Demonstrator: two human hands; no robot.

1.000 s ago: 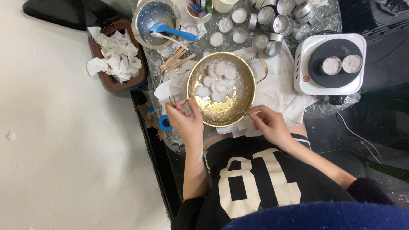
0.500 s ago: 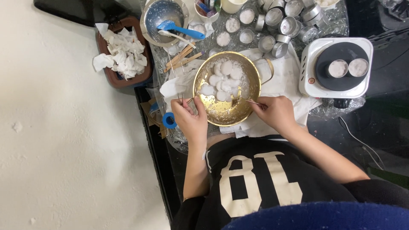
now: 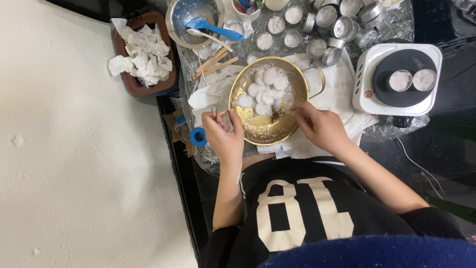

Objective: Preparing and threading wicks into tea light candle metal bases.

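We work at the near edge of a crowded table (image 3: 446, 124), where the gold pan (image 3: 270, 124) sits close to our body with little free room around it. To its left the table edge drops straight to the pale floor (image 3: 74, 173), with a roll of blue tape (image 3: 198, 136) just at that edge. To the right, a white hot plate (image 3: 396, 79) stands near the pan's handle, carrying two small tins (image 3: 411, 80). Behind the pan, more small tins (image 3: 317, 30) and a steel bowl (image 3: 191, 20) with a blue spatula (image 3: 213, 27) fill the far edge. A brown tray (image 3: 141, 54) of crumpled tissues hangs off the far left corner.

Our left hand (image 3: 223, 136) is closed around thin metal tweezers (image 3: 214, 111) at the pan's left rim. Our right hand (image 3: 320, 126) reaches over the right rim, fingertips pinched narrow; what they hold we cannot tell. The pan holds a cluster of white discs (image 3: 263, 89) towards its far side, with white crumbs dusting its golden inside.
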